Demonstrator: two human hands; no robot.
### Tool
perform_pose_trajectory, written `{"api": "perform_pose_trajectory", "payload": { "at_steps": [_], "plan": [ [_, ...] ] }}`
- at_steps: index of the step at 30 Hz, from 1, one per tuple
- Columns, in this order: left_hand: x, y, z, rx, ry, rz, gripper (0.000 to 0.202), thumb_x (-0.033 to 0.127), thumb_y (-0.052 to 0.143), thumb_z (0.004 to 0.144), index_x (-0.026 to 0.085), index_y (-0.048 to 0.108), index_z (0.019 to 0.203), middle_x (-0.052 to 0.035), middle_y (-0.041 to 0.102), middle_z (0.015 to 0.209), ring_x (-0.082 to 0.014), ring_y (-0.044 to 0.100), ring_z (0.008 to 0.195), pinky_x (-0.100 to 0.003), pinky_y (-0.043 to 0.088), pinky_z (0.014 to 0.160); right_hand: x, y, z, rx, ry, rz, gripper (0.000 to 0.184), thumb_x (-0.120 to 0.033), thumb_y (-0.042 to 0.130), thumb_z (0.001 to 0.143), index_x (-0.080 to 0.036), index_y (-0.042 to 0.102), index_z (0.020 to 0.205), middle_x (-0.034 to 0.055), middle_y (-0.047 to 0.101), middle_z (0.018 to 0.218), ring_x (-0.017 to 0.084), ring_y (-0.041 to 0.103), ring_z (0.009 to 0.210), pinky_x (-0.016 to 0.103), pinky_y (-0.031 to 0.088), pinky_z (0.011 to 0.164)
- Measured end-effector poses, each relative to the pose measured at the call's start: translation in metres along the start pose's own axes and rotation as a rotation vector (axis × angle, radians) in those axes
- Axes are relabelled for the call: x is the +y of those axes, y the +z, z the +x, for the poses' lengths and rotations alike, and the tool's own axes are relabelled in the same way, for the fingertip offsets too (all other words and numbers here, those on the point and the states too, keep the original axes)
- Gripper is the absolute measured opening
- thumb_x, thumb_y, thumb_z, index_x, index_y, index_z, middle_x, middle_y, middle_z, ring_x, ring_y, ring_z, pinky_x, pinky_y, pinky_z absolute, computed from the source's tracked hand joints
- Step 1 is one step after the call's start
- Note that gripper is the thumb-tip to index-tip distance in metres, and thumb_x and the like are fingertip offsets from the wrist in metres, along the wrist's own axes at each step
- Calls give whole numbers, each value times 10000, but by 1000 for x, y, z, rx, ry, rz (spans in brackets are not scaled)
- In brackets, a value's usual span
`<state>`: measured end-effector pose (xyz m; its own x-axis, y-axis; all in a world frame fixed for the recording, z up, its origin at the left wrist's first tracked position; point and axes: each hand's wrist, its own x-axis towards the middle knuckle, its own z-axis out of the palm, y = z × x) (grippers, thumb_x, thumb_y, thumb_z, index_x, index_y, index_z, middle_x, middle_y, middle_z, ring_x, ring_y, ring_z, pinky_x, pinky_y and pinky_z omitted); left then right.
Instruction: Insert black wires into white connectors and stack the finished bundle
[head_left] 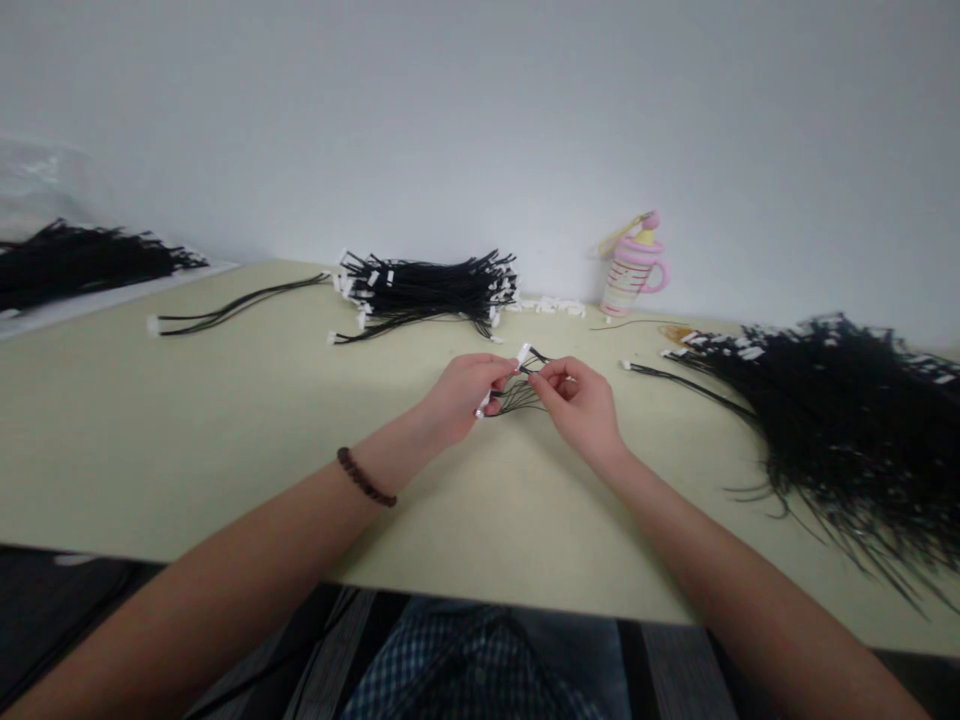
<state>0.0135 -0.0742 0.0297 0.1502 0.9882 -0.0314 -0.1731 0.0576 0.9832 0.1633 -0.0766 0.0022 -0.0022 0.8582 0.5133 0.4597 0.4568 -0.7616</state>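
Over the middle of the table, my left hand [465, 392] pinches a small white connector [523, 354] between thumb and fingertips. A second white connector [484, 404] shows lower down, by the curled fingers of that hand. Thin black wires [517, 398] run from the connectors toward the right, under my other hand. My right hand [577, 400] is closed in a pinch on a black wire just beside the upper connector. Whether the wire's end sits inside the connector is too small to tell.
Behind my hands lies a pile of black wire harnesses [435, 288] with white ends. Loose white connectors [551, 306] lie along the wall near a pink cup-shaped bottle [630, 275]. A big heap of black wires [847, 430] covers the right side; another bundle [82, 262] lies far left.
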Motion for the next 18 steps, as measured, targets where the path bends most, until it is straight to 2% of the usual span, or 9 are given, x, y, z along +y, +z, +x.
{"api": "perform_pose_trajectory", "payload": {
  "at_steps": [4,18],
  "plan": [
    [0,1,0,9,-12,-2,198,154,594,738,134,497,566,33,386,549,-52,338,451,-177,225,351,-1,0,0,-22,15,78,167,-328,619,742,-165,586,743,-15,528,600,93,447,507,209,336,471],
    [2,0,-2,6,-6,-8,157,155,608,707,128,506,590,25,395,561,-60,353,471,-175,224,351,1,0,0,-72,1,99,179,-344,605,752,-167,596,729,10,562,619,113,476,531,217,348,461]
  ]
}}
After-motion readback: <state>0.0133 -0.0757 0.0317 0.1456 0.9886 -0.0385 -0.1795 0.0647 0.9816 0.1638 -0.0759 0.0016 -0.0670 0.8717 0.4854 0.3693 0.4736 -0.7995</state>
